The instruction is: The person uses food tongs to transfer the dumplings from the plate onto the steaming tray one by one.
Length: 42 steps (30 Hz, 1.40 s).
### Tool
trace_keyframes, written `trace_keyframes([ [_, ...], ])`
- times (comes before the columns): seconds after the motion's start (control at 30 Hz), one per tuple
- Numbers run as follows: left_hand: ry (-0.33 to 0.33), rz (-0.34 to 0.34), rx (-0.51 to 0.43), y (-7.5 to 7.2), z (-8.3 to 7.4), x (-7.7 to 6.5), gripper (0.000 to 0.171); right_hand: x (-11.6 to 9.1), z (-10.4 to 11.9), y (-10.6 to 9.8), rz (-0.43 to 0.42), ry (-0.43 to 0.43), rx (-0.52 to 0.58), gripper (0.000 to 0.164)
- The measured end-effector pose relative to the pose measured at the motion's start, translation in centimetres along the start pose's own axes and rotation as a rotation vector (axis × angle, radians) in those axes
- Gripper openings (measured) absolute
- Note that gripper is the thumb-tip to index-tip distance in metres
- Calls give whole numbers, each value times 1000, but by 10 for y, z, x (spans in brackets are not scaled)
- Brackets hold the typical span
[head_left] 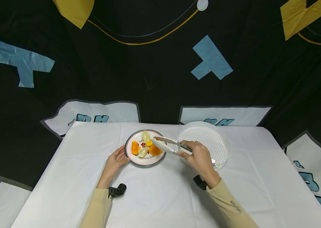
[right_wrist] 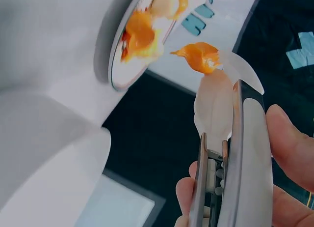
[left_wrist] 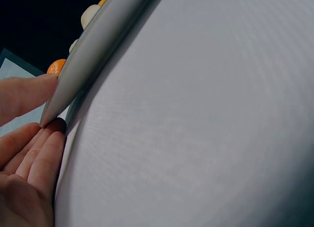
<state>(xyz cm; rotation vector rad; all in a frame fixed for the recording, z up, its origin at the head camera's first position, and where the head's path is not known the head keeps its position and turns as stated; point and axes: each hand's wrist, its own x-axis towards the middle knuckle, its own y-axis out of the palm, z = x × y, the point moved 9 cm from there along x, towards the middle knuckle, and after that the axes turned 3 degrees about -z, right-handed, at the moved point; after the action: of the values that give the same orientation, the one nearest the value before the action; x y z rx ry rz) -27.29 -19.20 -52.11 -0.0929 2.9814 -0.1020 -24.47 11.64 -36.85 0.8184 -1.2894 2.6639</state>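
Head view: table brightly, evenly lit; backdrop sunk to near-black. Overhead light is suggested by a soft shadow cast beside the right sleeve. Left wrist view: dimmer, greyish; lower right corner darkened, faint banding seen across the cloth. Right wrist view: plate softly blurred, highlights caught along tongs.

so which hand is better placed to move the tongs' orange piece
Probably the right hand: it grips the tongs, that orange piece at their tips, and is nearer the white tray. The left hand holds the plate.
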Motion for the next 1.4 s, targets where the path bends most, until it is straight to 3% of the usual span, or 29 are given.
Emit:
trace_keyframes([
  [0.27,13,3,40,-5,-2,-3,70,6,-14,-16,-17,11,-38,31],
  [0.6,7,2,26,-5,-2,1,70,3,-17,-4,1,34,-12,29],
  [0.9,0,-2,38,-3,-2,0,71,-5,-22,13,69,86,-14,38],
  [1.4,12,13,-16,1,-3,-2,71,-8,-23,31,139,77,-109,55],
])
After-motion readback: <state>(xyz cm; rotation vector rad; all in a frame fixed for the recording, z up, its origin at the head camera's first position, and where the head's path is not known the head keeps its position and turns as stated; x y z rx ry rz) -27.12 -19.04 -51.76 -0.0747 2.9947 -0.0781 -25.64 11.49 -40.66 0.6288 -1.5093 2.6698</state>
